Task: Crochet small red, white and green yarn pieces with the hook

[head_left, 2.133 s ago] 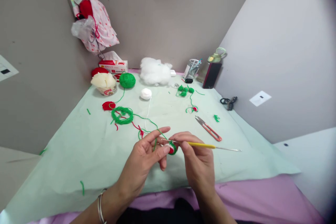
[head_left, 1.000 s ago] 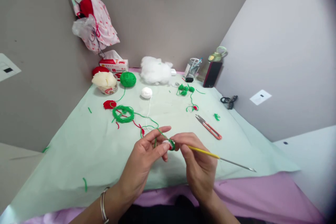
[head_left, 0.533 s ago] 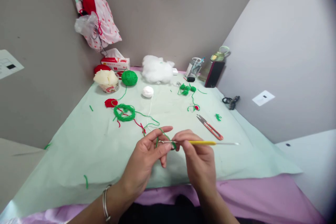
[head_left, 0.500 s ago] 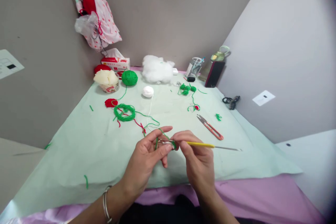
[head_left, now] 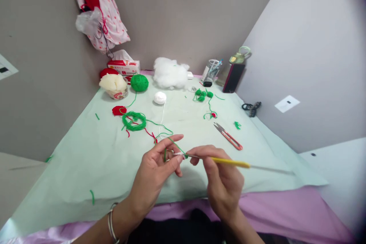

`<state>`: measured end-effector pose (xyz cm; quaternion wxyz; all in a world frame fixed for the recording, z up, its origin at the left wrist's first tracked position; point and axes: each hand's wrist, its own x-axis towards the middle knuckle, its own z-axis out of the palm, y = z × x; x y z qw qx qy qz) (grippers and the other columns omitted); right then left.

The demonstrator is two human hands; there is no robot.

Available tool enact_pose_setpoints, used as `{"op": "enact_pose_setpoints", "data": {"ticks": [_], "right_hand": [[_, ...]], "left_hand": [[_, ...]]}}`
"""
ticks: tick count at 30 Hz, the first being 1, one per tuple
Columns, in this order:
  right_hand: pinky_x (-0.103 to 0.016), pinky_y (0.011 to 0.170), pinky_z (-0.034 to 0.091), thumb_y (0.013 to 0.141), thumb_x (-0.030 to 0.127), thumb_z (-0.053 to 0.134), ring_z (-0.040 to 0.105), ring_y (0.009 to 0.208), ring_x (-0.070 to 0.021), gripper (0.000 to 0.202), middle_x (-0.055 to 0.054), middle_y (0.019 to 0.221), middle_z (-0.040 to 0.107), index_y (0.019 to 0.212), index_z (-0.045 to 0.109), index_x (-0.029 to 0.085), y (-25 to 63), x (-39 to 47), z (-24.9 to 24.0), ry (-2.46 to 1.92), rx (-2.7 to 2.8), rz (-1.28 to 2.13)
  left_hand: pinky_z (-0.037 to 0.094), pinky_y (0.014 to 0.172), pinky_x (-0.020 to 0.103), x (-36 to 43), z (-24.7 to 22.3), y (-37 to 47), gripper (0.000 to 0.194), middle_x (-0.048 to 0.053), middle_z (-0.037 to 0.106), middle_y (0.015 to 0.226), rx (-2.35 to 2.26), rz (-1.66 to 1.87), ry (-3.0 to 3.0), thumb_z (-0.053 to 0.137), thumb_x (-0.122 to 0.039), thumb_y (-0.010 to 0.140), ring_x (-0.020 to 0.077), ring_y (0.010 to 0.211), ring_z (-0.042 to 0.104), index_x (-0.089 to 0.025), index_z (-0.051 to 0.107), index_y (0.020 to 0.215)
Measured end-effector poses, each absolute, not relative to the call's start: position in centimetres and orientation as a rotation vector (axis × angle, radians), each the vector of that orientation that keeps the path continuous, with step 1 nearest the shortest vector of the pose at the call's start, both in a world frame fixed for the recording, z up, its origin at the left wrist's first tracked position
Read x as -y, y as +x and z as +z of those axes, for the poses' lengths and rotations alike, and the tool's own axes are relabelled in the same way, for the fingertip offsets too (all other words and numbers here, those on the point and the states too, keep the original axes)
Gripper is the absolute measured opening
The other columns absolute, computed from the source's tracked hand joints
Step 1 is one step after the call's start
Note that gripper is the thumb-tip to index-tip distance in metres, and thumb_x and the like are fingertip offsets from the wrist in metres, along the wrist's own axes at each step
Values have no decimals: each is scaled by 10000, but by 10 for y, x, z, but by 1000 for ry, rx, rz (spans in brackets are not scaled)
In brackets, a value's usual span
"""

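Note:
Between the thumb and fingers of my left hand (head_left: pixel 156 169) is a small crochet piece (head_left: pixel 180 154) in white and green yarn, mostly hidden by the fingers. Green yarn runs over my raised left index finger down to the piece. My right hand (head_left: pixel 221 175) grips a crochet hook (head_left: pixel 230 162) by its yellow handle; the hook's tip meets the piece and its other metal end points right. A loose coil of green yarn (head_left: pixel 134 121) lies beyond my left hand, and a white yarn ball (head_left: pixel 159 98) trails a strand toward it.
Orange-handled thread snips (head_left: pixel 228 136) lie to the right. Farther back are a green yarn ball (head_left: pixel 139 82), white stuffing (head_left: pixel 170 73), small green crocheted pieces (head_left: pixel 201 94), a clear cup (head_left: pixel 211 72), a phone (head_left: pixel 233 78) and a tub (head_left: pixel 116 87). A dotted bag (head_left: pixel 113 19) hangs at left.
My right hand has drawn the crochet hook rightward and slightly down, away from my left hand. The green yarn now stretches straight from the left index finger to the piece. The view has shifted slightly.

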<state>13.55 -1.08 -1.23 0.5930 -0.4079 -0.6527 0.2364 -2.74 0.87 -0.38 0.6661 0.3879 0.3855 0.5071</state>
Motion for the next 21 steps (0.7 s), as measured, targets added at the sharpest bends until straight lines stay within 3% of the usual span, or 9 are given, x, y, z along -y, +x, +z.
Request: {"op": "enact_pose_setpoints", "data": {"ticks": [3, 7, 11, 16, 21], "right_hand": [[-353, 762, 597, 1001, 70, 548, 721, 924, -215, 339, -99, 1056, 780, 1256, 685, 247, 134, 10, -25, -891, 1758, 217], [-362, 721, 601, 961, 69, 631, 712, 913, -235, 418, -125, 1065, 764, 1325, 697, 262, 129, 2, -40, -882, 1773, -73], [-335, 729, 593, 1003, 82, 581, 714, 863, -199, 312, -70, 980, 768, 1162, 762, 280, 127, 2, -29, -910, 1541, 295], [-311, 681, 584, 1072, 287, 551, 676, 698, -154, 228, -37, 894, 763, 979, 753, 238, 130, -1, -17, -841, 1180, 873], [-304, 713, 573, 1084, 293, 534, 678, 727, -148, 235, -36, 910, 756, 990, 738, 226, 134, 0, -17, -836, 1217, 904]], "left_hand": [[532, 673, 242, -7, -5, -23, 372, -37, 613, 814, -927, 1186, 872, 837, -248, 856, 93, 634, 590, -254, 790, 1225], [522, 646, 227, -5, -3, -19, 535, -37, 624, 819, -868, 1145, 760, 873, -236, 814, 100, 657, 584, -233, 725, 1328], [504, 645, 219, -7, 1, -20, 505, -37, 626, 832, -792, 1069, 647, 861, -246, 840, 73, 621, 564, -201, 723, 1324], [492, 658, 208, -9, 4, -23, 417, -40, 627, 833, -786, 1071, 668, 854, -217, 847, 65, 632, 569, -221, 768, 1255], [522, 694, 212, -7, 0, -25, 401, -37, 634, 844, -808, 1116, 773, 847, -235, 859, 82, 673, 577, -264, 773, 1253]]}}
